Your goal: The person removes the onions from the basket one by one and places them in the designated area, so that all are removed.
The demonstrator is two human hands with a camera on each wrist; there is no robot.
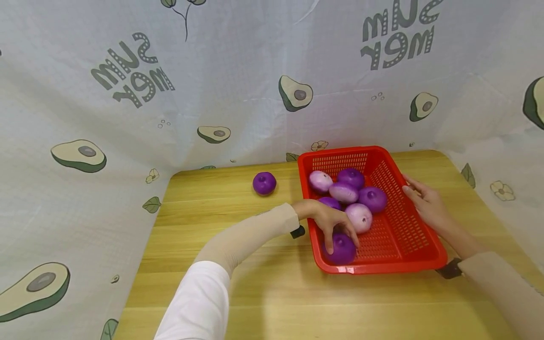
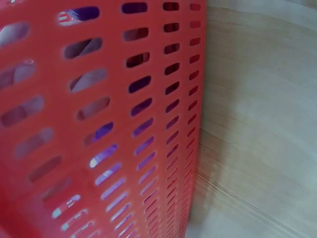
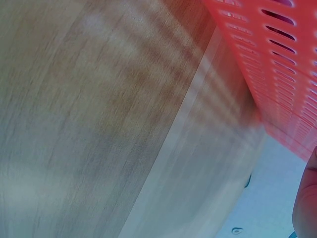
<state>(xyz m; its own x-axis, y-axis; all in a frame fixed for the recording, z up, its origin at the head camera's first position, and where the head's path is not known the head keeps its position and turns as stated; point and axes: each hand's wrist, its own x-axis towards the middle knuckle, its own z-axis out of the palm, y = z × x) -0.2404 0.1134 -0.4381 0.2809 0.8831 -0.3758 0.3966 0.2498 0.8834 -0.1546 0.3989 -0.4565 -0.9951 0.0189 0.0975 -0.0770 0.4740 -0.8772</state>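
Note:
A red plastic basket [image 1: 393,236] with slotted walls holds several onions, some deep purple and some pale pink-white. My left hand [image 1: 330,221] reaches over the basket's left rim and grips a purple onion [image 1: 341,250] in the near left corner, fingers curled down around it. Just behind that onion lies a pale onion [image 1: 358,218]. On the opposite side my right hand [image 1: 427,200] holds the basket's right rim, thumb on top. In the left wrist view the basket wall [image 2: 114,114] hides the left hand; the right wrist view shows part of a finger [image 3: 306,198] beside the basket.
One purple onion [image 1: 264,183] sits by itself on the wooden table [image 1: 204,212], left of the basket near the back edge. A white curtain [image 1: 238,85] printed with avocados hangs behind the table and along its sides.

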